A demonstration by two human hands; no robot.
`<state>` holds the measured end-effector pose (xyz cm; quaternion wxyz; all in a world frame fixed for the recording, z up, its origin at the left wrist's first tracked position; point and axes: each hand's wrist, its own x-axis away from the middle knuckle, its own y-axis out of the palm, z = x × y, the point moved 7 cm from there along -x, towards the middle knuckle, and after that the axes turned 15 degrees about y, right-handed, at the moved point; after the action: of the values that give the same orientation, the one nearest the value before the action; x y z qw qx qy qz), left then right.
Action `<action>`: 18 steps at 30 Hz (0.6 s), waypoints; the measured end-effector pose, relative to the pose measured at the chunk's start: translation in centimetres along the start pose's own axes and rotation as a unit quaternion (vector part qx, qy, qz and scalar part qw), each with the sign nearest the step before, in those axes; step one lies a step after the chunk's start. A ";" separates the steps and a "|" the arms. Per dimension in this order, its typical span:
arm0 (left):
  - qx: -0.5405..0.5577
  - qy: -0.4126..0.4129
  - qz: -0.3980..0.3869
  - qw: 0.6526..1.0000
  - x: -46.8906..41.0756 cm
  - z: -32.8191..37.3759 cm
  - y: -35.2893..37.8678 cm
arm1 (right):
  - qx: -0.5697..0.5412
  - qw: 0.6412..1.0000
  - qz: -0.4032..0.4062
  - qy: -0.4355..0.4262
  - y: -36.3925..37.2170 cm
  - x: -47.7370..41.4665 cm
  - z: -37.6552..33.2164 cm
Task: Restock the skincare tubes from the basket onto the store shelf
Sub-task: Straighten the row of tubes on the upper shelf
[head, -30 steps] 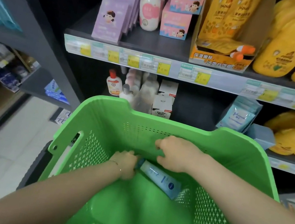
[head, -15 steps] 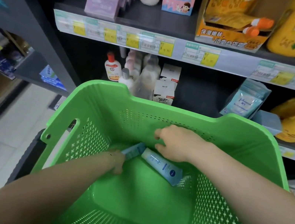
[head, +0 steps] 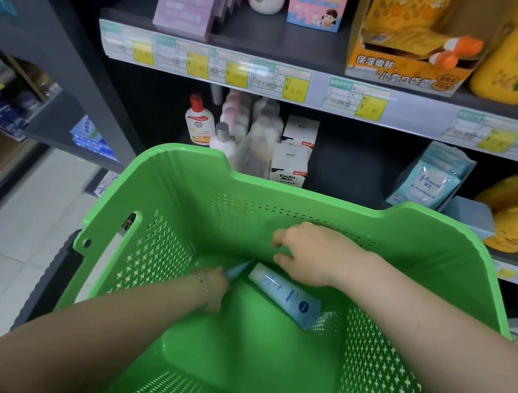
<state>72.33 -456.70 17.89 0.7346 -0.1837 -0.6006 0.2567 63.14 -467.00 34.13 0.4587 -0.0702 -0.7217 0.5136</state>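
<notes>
Lying on the floor of the green basket is a blue tube. Beside it, the left hand grips a second tube, mostly hidden. The right hand curls just above; its grasp cannot be determined

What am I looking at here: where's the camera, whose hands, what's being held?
No robot here: these are a person's bare hands, filmed by one wide-angle camera worn on their head, looking forward and down. Both arms reach into a green basket in front of a store shelf stocked with bottles and boxes. A blue tube lies on the basket floor. The left hand seems to grip a second tube; only its tip shows. The right hand is curled by the blue tube's far end; whether it holds anything can't be told.
</notes>
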 end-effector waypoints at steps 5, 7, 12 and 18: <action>0.042 -0.007 0.093 0.995 0.2 0.9 -1.8 | -0.004 1.000 0.007 -0.005 -0.2 0.0 -0.2; 0.094 -0.003 0.138 0.986 0.0 0.9 -2.8 | -0.006 1.000 0.007 -0.004 -0.2 0.0 -0.1; 0.176 0.030 0.215 0.960 0.4 2.0 -5.4 | -0.014 1.000 -0.002 0.008 -0.1 -0.2 0.3; 0.208 0.123 0.214 0.947 2.0 3.3 -8.0 | -0.012 0.999 -0.003 0.034 -0.2 -0.6 1.2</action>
<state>70.63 -462.07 24.82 0.7524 -0.1810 -0.3860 0.5021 62.65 -468.24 33.89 0.4835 -0.0912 -0.7120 0.5009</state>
